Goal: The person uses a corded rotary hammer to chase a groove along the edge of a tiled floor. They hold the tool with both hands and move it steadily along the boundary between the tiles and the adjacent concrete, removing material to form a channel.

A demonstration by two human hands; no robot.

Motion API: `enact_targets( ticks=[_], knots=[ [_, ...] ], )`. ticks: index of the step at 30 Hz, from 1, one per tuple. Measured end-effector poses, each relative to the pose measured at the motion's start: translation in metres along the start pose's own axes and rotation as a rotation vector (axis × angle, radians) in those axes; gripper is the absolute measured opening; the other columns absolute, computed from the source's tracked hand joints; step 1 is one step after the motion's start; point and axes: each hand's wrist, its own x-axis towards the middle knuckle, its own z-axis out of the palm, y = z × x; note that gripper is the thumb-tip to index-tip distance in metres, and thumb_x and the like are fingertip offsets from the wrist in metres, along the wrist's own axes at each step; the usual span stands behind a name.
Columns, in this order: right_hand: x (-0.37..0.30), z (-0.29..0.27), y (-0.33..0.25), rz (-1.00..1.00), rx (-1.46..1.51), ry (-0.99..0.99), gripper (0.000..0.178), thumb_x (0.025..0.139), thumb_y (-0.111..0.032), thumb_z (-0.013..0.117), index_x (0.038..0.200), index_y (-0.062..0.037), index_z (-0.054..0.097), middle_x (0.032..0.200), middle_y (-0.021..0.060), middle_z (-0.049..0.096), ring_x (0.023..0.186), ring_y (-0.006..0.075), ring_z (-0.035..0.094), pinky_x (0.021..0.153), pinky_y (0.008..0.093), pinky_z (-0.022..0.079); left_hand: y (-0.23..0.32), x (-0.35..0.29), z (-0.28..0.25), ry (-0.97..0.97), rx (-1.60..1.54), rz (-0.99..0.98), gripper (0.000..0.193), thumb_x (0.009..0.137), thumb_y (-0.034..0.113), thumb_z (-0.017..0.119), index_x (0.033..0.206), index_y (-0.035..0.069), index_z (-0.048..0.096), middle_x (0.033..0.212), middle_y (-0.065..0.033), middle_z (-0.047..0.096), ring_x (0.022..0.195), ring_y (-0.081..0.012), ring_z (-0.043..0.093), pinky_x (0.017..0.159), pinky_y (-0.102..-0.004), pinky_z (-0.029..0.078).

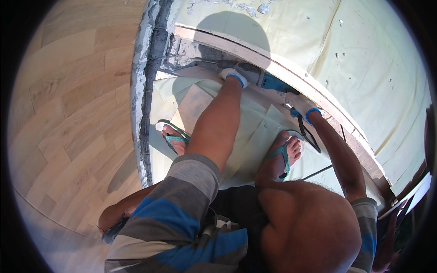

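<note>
A demolition hammer [273, 83] with a teal and grey body lies low in a rough channel, along a pale wooden strip [291, 68]. Its dark front end points left toward the broken concrete [182, 53]; the tip is hard to make out in shadow. My left hand [233, 76], in a white glove with a blue cuff, is closed on the front part of the tool. At the rear end my right hand [300, 105], gloved the same way, grips the handle. A black cord [309, 136] loops down from there. The fingers of both hands are partly hidden.
Pale sheeting [255, 118] covers the floor around my sandalled feet [284, 154]. A chipped concrete edge [144, 91] separates it from wood-plank flooring [77, 104] at left. Beyond the strip lies more sheeting with rubble bits [263, 8]. A thin dark rod [317, 172] lies near my right foot.
</note>
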Motion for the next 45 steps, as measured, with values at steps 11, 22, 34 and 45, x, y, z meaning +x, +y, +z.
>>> enact_targets(
  ticks=[11, 22, 34, 45],
  knots=[
    [0.01, 0.023, 0.003, -0.056, -0.217, 0.317, 0.055, 0.103, -0.059, 0.041, 0.115, -0.0152, 0.073, 0.087, 0.0128, 0.076, 0.094, 0.0319, 0.074, 0.088, 0.0447, 0.054, -0.006, 0.0, 0.001, 0.052, -0.016, -0.026, 0.073, 0.094, 0.063, 0.054, 0.151, 0.018, 0.056, 0.158, -0.0063, 0.052, 0.144, -0.0265, 0.051, 0.114, -0.0504, 0.041],
    [0.003, 0.013, -0.001, 0.114, 0.091, 0.128, 0.073, 0.094, -0.067, 0.047, 0.098, -0.0014, 0.077, 0.093, 0.0209, 0.076, 0.095, 0.0359, 0.073, 0.089, 0.0434, 0.054, -0.006, -0.015, -0.008, 0.065, 0.041, -0.05, 0.073, 0.095, 0.063, 0.049, 0.153, 0.019, 0.053, 0.159, -0.0079, 0.05, 0.144, -0.028, 0.051, 0.114, -0.0511, 0.041],
    [-0.022, 0.003, -0.003, 0.147, 0.112, 0.111, 0.066, 0.089, -0.062, 0.056, 0.11, -0.0037, 0.076, 0.1, 0.0224, 0.076, 0.093, 0.035, 0.073, 0.086, 0.0433, 0.053, 0.004, -0.014, -0.002, 0.095, 0.073, 0.096, 0.086, 0.087, 0.076, 0.051, 0.155, 0.025, 0.05, 0.159, -0.0062, 0.051, 0.145, -0.0294, 0.05, 0.116, -0.0527, 0.041],
    [0.01, 0.031, 0.018, 0.004, -0.078, 0.156, 0.07, 0.088, -0.059, 0.057, 0.113, 0.0042, 0.072, 0.111, 0.0332, 0.071, 0.108, 0.0451, 0.068, 0.097, 0.0471, 0.051, -0.008, 0.021, 0.016, 0.109, 0.056, 0.124, 0.08, 0.088, 0.07, 0.056, 0.152, 0.022, 0.054, 0.156, -0.0073, 0.054, 0.142, -0.0269, 0.053, 0.113, -0.0516, 0.045]
  ],
)
